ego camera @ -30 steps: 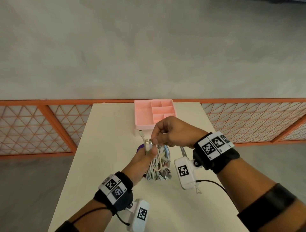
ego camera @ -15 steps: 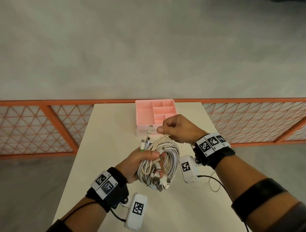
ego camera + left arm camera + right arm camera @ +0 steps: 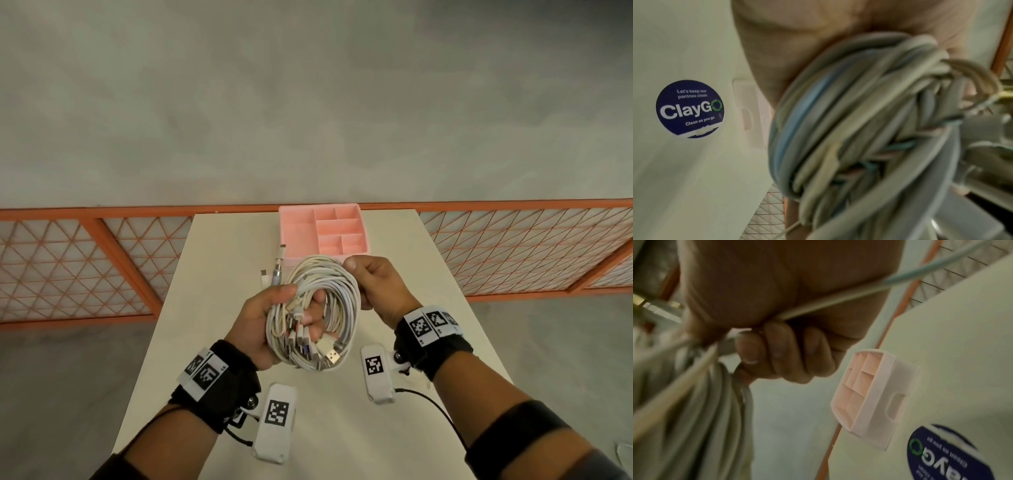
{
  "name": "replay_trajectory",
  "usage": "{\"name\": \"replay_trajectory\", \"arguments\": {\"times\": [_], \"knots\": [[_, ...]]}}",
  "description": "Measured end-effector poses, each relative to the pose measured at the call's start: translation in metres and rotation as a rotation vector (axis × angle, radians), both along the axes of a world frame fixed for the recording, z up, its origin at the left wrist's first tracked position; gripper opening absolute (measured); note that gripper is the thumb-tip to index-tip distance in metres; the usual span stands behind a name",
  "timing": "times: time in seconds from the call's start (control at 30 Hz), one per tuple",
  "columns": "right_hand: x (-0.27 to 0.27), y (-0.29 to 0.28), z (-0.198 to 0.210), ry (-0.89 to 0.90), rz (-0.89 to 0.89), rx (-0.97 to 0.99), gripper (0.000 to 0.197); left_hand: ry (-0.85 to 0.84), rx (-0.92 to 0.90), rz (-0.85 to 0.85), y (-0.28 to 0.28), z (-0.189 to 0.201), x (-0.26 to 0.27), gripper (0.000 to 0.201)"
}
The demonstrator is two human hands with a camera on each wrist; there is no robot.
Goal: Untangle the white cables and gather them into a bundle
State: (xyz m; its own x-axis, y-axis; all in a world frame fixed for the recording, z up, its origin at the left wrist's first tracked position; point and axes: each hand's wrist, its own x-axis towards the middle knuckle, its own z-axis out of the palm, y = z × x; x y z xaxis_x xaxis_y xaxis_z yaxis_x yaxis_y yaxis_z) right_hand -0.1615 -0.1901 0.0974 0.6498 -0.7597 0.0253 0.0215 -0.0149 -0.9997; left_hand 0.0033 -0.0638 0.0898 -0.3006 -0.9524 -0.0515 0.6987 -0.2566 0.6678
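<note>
A coil of several white cables (image 3: 337,301) hangs above the table, looped into one ring with USB plugs sticking out at its bottom and top left. My left hand (image 3: 274,315) grips the coil's left side, thumb on top and fingers through the ring. My right hand (image 3: 371,279) is curled in a fist at the coil's upper right and pinches one cable strand (image 3: 830,303). In the left wrist view the coil (image 3: 859,129) fills the frame, blurred, under my palm. In the right wrist view the coil (image 3: 701,402) hangs at the left below my fingers (image 3: 777,350).
A pink divided tray (image 3: 325,229) stands at the far edge of the cream table (image 3: 212,260), just beyond the coil. A round blue sticker (image 3: 689,108) lies on the tabletop. Orange lattice railing (image 3: 85,260) runs behind and beside the table.
Both hands have drawn toward me and slightly apart. The coil has opened from a tight bunch into a wide ring. My right hand moved from the coil's top to its upper right.
</note>
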Motion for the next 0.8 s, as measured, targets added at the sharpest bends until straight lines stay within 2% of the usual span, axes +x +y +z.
{"name": "replay_trajectory", "arguments": {"times": [0.13,0.23,0.3,0.4,0.47,0.57,0.63,0.67,0.77,0.8], "knots": [[-0.002,0.001,-0.011,-0.053,-0.01,0.068,0.037,0.126,-0.015,0.036,-0.002,0.004,0.008,0.043],[0.005,0.016,-0.02,0.001,-0.032,0.08,0.028,0.256,-0.025,0.107,-0.005,0.011,0.009,0.043],[0.013,0.03,-0.024,0.056,-0.056,0.063,0.031,0.286,-0.012,0.192,-0.009,0.015,0.005,0.044],[0.023,0.046,-0.03,0.078,-0.052,0.061,0.051,0.188,0.008,0.369,-0.014,0.013,0.0,0.05],[0.025,0.054,-0.038,0.113,-0.026,0.017,0.055,0.152,0.016,0.469,-0.014,0.012,-0.002,0.051],[0.021,0.062,-0.054,0.234,0.057,-0.075,0.037,0.088,0.062,0.621,-0.016,0.01,-0.002,0.037],[0.017,0.065,-0.057,0.367,0.132,-0.187,0.024,0.04,0.104,0.742,-0.02,0.004,0.0,0.044],[0.016,0.067,-0.056,0.442,0.177,-0.257,0.023,-0.011,0.135,0.801,-0.021,0.001,-0.001,0.048],[0.014,0.072,-0.041,0.63,0.341,-0.443,0.027,-0.24,0.228,0.959,-0.024,-0.013,-0.001,0.034],[0.013,0.074,-0.037,0.674,0.389,-0.497,0.027,-0.317,0.256,0.976,-0.024,-0.018,-0.001,0.037]]}}
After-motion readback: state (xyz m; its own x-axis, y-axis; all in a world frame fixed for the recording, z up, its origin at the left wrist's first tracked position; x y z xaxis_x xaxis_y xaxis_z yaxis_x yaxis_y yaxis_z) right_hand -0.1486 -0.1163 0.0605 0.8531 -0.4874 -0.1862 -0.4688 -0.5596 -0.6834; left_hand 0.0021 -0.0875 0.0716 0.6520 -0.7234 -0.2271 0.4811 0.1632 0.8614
